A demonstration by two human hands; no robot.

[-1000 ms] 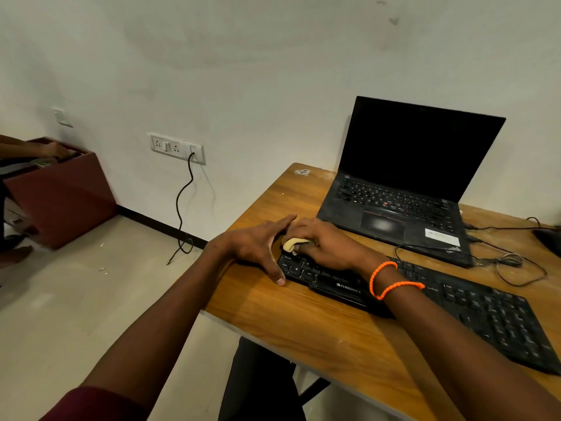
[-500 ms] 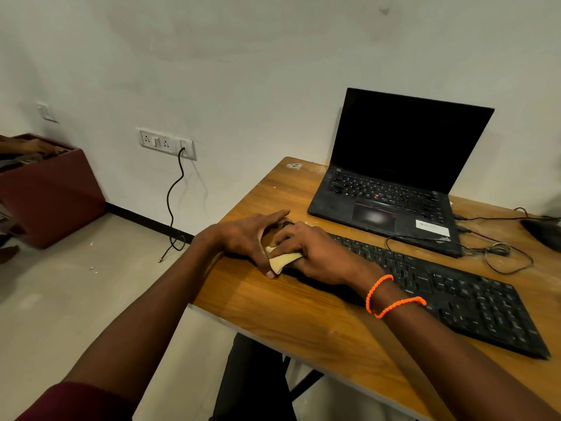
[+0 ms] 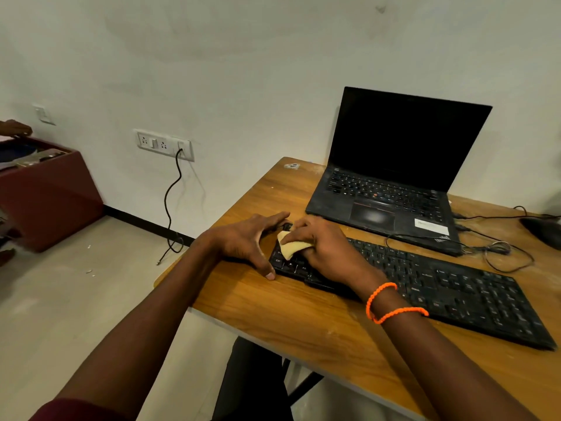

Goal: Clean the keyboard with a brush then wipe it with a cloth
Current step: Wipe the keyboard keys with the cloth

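A black keyboard [image 3: 449, 287] lies along the wooden table [image 3: 288, 311], running from the middle to the right edge. My right hand [image 3: 324, 244] holds a folded pale yellow cloth [image 3: 291, 247] and presses it onto the keys at the keyboard's left end. My left hand [image 3: 246, 238] lies flat on the table against that left end, fingers spread and straight, thumb beside the near corner. No brush is in view.
An open black laptop [image 3: 391, 189] stands behind the keyboard, with cables [image 3: 498, 253] and a dark mouse [image 3: 543, 229] to its right. A wall socket [image 3: 164, 144] with a hanging cord sits left of the table. A red box [image 3: 45, 192] stands on the floor at far left.
My right hand slid the cloth toward the keyboard's near-left corner, then back up onto the left keys. My left hand stayed braced at the left end.
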